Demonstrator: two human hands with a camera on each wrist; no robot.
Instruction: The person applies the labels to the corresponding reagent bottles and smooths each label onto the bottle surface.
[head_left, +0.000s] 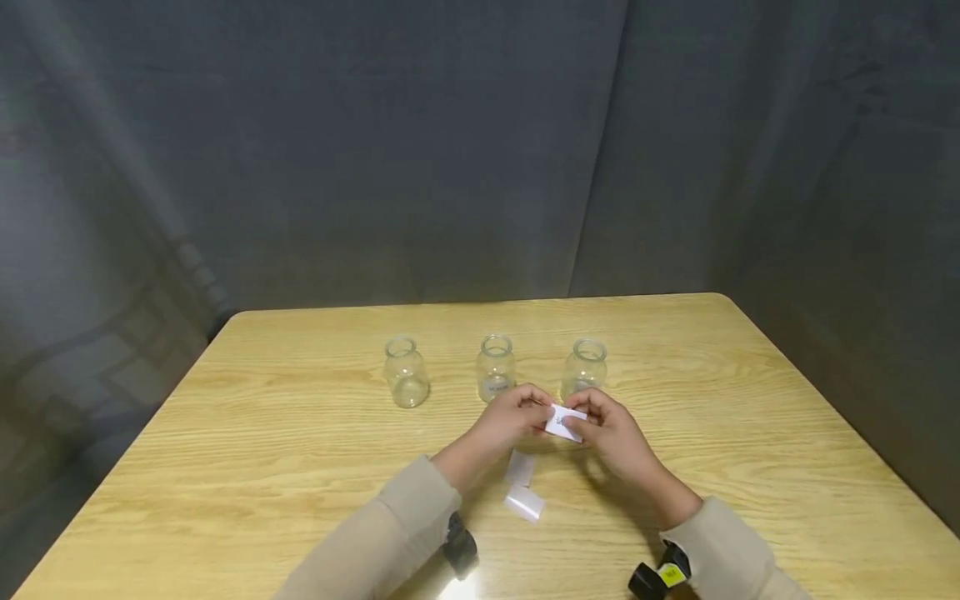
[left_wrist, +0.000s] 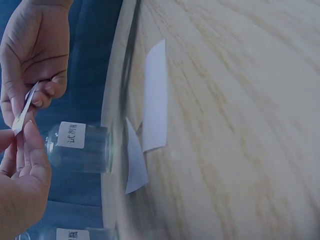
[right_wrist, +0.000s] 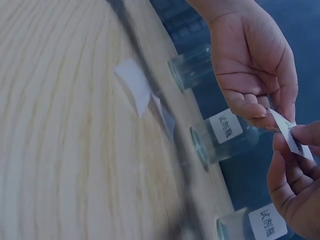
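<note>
A small white label (head_left: pixel 557 430) with dark print is held between both hands above the table. My left hand (head_left: pixel 510 417) pinches its left edge between thumb and fingers. At the opposite edge, my right hand (head_left: pixel 617 437) pinches it the same way. Just beyond the hands stand a middle glass jar (head_left: pixel 496 362) and a right glass jar (head_left: pixel 585 367), both upright. White printed labels show on two jars in the right wrist view, one on the middle jar (right_wrist: pixel 200 145). No label shows on the left glass jar (head_left: pixel 407 379).
Two white paper pieces, one farther piece (head_left: pixel 521 468) and one nearer piece (head_left: pixel 525 503), lie on the wooden table (head_left: pixel 300 433) below the hands, slightly curled. Dark grey curtains (head_left: pixel 420 150) hang behind and beside the table. Each wrist carries a black camera.
</note>
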